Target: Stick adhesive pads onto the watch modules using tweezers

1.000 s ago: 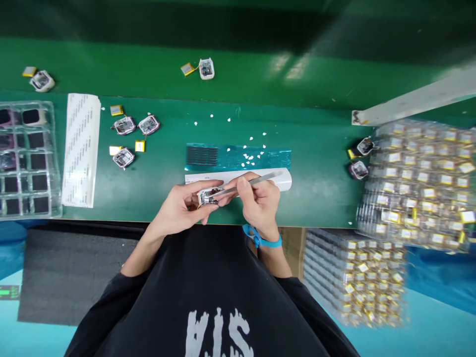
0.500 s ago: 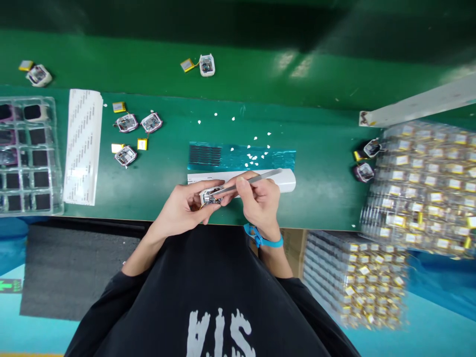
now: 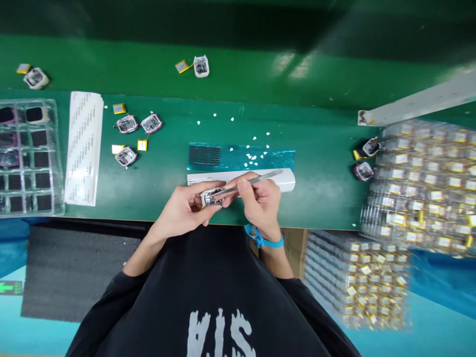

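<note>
My left hand (image 3: 181, 209) is closed around a small white watch-like housing (image 3: 208, 197), its open side and circuit board facing up near the table's front edge. My right hand (image 3: 258, 198) grips slim metal tweezers (image 3: 265, 177) like a pen. The tweezers' tip reaches into the housing, over the board; fingers partly hide the contact point. Just beyond my hands lie a white sheet with a curled right end (image 3: 285, 180) and a blue film strip (image 3: 238, 154) bearing dark strips at its left. Several small white pieces (image 3: 250, 157) are scattered on and beyond the film.
Several open housings with yellow batteries (image 3: 126, 124) lie left of centre, beside a printed white sheet (image 3: 82, 148) and a clear compartment tray (image 3: 57, 163). More units (image 3: 201, 66) sit on the far green surface. Stacked battery-filled trays (image 3: 420, 183) stand at right, near two housings (image 3: 363, 171).
The units on the far green surface have shifted slightly left. My hands, the housing and the tweezers stay almost in the same place.
</note>
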`<state>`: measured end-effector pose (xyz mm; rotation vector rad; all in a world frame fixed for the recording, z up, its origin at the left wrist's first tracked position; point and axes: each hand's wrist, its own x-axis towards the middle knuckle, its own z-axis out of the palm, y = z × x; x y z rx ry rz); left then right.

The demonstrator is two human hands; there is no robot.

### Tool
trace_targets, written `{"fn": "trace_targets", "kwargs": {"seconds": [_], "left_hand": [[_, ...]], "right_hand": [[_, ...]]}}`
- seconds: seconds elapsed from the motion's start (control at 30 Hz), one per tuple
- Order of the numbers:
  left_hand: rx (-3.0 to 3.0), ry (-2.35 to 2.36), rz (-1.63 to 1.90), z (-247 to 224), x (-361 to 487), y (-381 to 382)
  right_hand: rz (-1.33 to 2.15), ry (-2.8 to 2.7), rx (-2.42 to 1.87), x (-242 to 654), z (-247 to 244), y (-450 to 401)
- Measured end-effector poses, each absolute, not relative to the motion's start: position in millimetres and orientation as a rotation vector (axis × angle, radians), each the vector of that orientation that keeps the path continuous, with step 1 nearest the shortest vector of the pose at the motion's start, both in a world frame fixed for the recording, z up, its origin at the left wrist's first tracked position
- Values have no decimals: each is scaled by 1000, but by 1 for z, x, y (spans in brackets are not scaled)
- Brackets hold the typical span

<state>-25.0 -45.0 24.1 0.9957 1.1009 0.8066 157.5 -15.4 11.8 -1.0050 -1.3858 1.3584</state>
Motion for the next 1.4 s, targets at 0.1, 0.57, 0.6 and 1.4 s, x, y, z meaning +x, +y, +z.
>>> {"fn": "trace_targets", "kwargs": {"seconds": [0.1,0.57,0.6,1.4], "left_hand": [[1006,1108,807,23,-26,-46],[1163,1004,745,21,-36,-43],[1239,1012,744,20,-37,-39],[2244,1306,572,-35,-36,5]], "right_hand": [[1346,-1402,-1017,157,12,-16],[1123,-1408,-971,173,11,-13],[1075,-1410,-1018,177,10,-7],[392,-2092,-1104,176,-37,51]]}}
